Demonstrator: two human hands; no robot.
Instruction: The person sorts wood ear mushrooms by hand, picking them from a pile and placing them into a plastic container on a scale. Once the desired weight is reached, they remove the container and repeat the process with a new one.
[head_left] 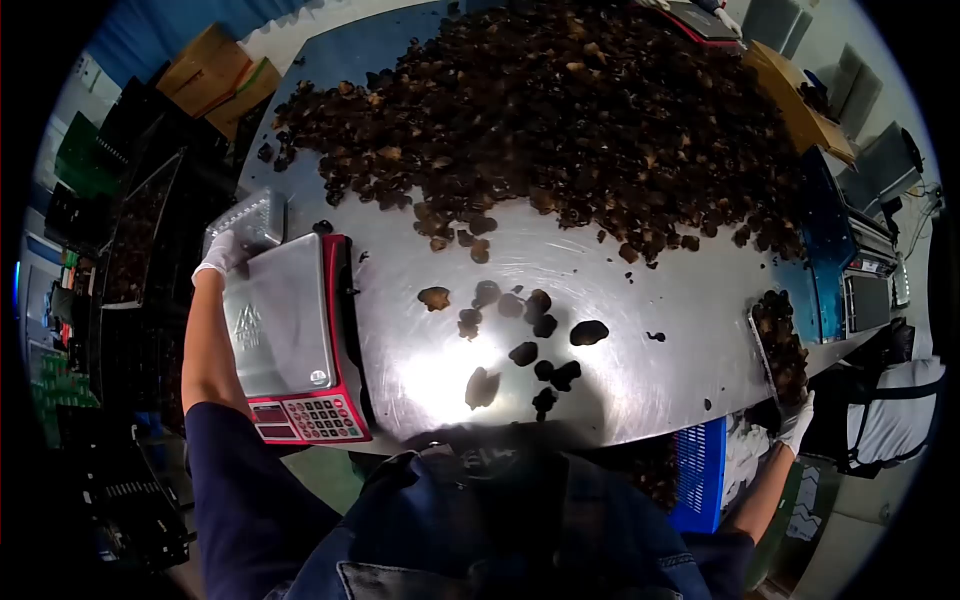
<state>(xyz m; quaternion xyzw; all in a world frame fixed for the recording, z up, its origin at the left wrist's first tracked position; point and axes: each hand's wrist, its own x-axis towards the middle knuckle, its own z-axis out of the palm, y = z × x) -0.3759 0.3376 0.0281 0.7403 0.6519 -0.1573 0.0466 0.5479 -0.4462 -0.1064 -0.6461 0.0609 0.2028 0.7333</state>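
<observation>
My left hand [222, 254], in a white glove, has its fingers closed on the near corner of a clear plastic tray [250, 218]. That tray sits just beyond a red digital scale [290, 320] with a bare steel plate. At the right, my gloved right hand [797, 428] grips the near end of a long narrow tray [756, 345] filled with dark brown pieces; some fingers are hidden. Loose dark pieces [589, 332], flat and like dried mushrooms, lie scattered on the metal table [430, 375] between my hands.
A large heap of dark brown pieces [560, 120] covers the table's far half. Below the right edge stands a blue plastic crate [702, 475]. Cardboard boxes [205, 70] stand at the far left. Another person's gloved hand [728, 22] shows at the far edge beside a second scale [700, 20].
</observation>
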